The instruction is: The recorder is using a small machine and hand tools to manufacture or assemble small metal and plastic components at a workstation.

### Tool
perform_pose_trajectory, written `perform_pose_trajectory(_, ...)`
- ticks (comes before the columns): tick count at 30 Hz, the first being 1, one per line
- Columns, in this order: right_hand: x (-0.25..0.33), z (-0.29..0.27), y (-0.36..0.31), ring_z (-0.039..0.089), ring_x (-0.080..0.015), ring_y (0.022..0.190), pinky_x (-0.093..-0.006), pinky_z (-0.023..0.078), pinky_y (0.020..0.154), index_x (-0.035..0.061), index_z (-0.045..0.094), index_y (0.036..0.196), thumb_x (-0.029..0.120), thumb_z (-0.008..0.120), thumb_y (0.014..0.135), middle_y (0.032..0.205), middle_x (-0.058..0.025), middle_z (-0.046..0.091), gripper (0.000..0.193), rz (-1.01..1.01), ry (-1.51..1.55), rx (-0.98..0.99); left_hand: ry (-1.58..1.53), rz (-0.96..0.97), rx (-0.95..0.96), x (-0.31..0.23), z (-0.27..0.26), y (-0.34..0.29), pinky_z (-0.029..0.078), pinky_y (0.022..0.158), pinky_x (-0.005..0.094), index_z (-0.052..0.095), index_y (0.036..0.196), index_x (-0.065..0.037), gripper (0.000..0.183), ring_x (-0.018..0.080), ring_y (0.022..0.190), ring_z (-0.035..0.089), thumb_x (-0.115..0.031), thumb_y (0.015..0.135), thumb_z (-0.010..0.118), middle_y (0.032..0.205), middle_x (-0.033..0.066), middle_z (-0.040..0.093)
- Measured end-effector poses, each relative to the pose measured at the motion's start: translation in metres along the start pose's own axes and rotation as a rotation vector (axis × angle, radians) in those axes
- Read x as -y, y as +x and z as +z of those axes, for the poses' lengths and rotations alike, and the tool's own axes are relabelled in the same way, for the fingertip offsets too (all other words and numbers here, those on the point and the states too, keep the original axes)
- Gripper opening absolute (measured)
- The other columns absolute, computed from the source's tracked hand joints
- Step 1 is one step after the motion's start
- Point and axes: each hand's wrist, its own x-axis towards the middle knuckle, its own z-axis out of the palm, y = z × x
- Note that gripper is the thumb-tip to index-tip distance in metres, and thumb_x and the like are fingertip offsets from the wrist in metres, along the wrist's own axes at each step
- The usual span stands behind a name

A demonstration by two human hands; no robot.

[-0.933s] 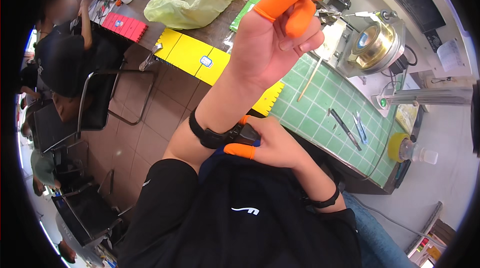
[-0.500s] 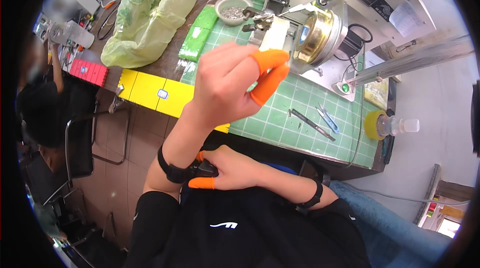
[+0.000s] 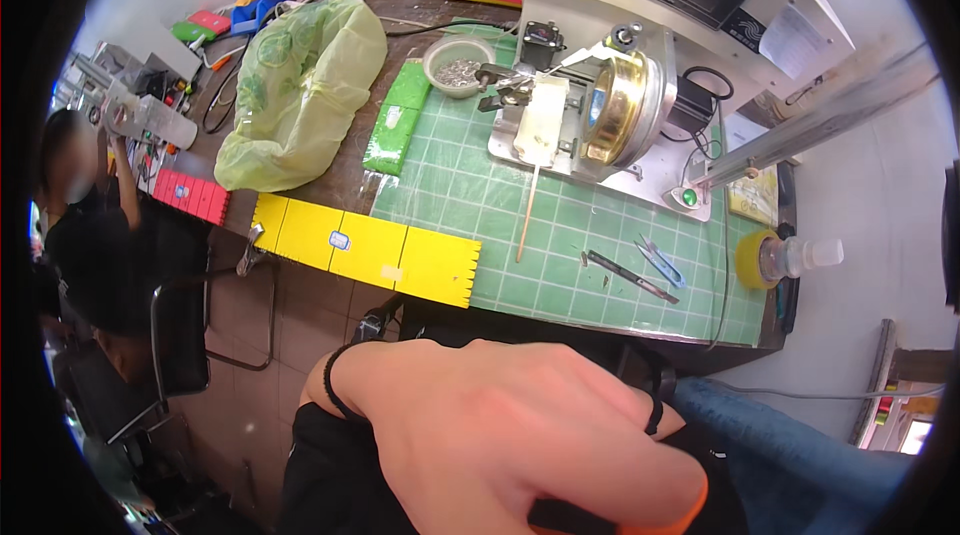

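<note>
- Filling the lower view, the left hand lies across the lap, fingers curled. Whether it is clamped on anything I cannot tell.
- Beyond the hands spreads a green cutting mat, with a brass-drum winding machine at its far side.
- Far off to the left of the hands slumps a green plastic bag.
- A yellow toothed strip lies between that mat and the left wrist.
- The right hand is tucked under the left, the two together. Only a black band at its wrist shows, so its grip cannot be told.
- Tweezers rest on the mat beyond the right wrist.
- An orange finger cot caps a left fingertip. It looks thin, light, stretchy and easily torn, and is probably best pinched at its rim.
</note>
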Motion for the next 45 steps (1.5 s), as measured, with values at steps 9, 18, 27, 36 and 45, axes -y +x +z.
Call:
perform_pose_trajectory(9, 0.009, -0.024, 0.073, 0.068, -0.0397, 0.099, -0.0431, 0.054, 0.088, 0.0004, 0.069, 0.113, 0.02, 0.069, 0.088, 0.103, -0.0185, 0.072, 0.032, 0.175, -0.016, -0.001, -0.261, -0.019, -0.073, 0.003, -0.006, 0.022, 0.049, 0.103, 0.0463, 0.012, 0.166, -0.019, 0.095, 0.0337, 0.118, 0.062, -0.037, 0.096, 0.074, 0.139, 0.0194, 0.059)
perform_pose_trajectory(18, -0.021, -0.015, 0.066, 0.071, -0.0251, 0.099, -0.0368, 0.056, 0.088, -0.0001, 0.065, 0.128, 0.013, 0.072, 0.093, 0.107, -0.0147, 0.072, 0.037, -0.015, 0.171, -0.138, -0.511, 0.043, -0.069, 0.005, 0.002, 0.025, 0.052, 0.093, 0.0399, 0.019, 0.164, -0.015, 0.089, 0.0298, 0.104, 0.067, -0.034, 0.097, 0.074, 0.132, 0.0173, 0.063)
perform_pose_trajectory(27, -0.02, -0.025, 0.051, 0.07, -0.0283, 0.101, -0.0376, 0.055, 0.091, 0.0006, 0.063, 0.131, 0.015, 0.072, 0.095, 0.111, -0.0152, 0.072, 0.04, -0.056, 0.06, -0.239, -0.705, -0.001, -0.172, -0.024, 0.003, -0.009, 0.056, 0.084, 0.0334, 0.026, 0.163, -0.01, 0.084, 0.0258, 0.089, 0.072, -0.031, 0.097, 0.074, 0.126, 0.0153, 0.067)
perform_pose_trajectory(36, 0.022, -0.071, 0.001, 0.072, -0.0216, 0.094, -0.0354, 0.057, 0.086, 0.0023, 0.066, 0.129, 0.01, 0.074, 0.092, 0.11, -0.0112, 0.073, 0.038, -0.115, -0.171, -0.528, -0.697, -0.091, -0.412, 0.002, -0.006, 0.013, 0.059, 0.07, 0.0398, 0.051, 0.146, -0.003, 0.05, 0.0225, 0.061, 0.072, -0.006, 0.099, 0.067, 0.085, 0.011, 0.071)
perform_pose_trajectory(45, 0.064, -0.138, -0.098, 0.065, -0.0139, 0.082, -0.0288, 0.053, 0.078, -0.0065, 0.067, 0.123, 0.012, 0.058, 0.106, 0.099, -0.0119, 0.072, 0.027, -0.613, -0.228, -1.478, -0.355, -0.082, -0.423, 0.009, -0.036, -0.075, 0.055, 0.055, 0.0256, 0.034, 0.159, -0.001, 0.066, 0.0095, 0.051, 0.066, -0.017, 0.103, 0.064, 0.111, 0.0075, 0.075)
